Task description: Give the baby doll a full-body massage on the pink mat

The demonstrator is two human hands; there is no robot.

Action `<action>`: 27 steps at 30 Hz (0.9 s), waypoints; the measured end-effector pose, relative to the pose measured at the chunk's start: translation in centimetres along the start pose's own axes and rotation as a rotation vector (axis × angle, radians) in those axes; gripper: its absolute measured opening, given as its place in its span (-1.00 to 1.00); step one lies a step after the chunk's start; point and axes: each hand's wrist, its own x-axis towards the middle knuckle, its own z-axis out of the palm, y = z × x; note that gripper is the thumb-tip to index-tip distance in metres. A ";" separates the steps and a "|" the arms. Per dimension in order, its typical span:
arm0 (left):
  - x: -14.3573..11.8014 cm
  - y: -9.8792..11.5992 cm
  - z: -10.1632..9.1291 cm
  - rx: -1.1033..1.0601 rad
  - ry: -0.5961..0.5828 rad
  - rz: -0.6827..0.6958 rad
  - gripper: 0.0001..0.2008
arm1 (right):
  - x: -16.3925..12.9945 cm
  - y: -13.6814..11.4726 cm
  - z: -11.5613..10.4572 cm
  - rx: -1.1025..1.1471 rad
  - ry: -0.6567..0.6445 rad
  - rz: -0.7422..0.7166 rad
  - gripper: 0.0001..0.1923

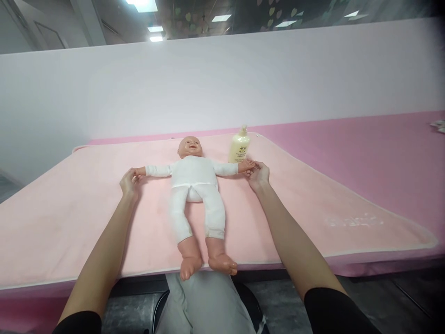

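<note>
A baby doll in a white suit lies on its back across the middle of a pink blanket, head toward the far edge and bare feet just over the near edge, so its whole body is within reach. The left hand closes around one doll hand and the right hand around the other, each pulled outward, which keeps the arms spread flat. A cream lotion bottle stands upright near the far edge, just beyond the right hand.
</note>
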 end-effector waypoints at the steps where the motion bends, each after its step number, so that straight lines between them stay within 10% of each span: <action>1: 0.1 -0.1 -0.1 -0.015 -0.001 -0.005 -0.89 | 0.0 0.0 0.0 0.003 -0.002 -0.001 -0.84; 27: 0.3 -0.1 0.0 0.062 0.029 -0.004 -0.93 | -0.1 0.5 0.6 -0.082 0.122 -0.037 -0.82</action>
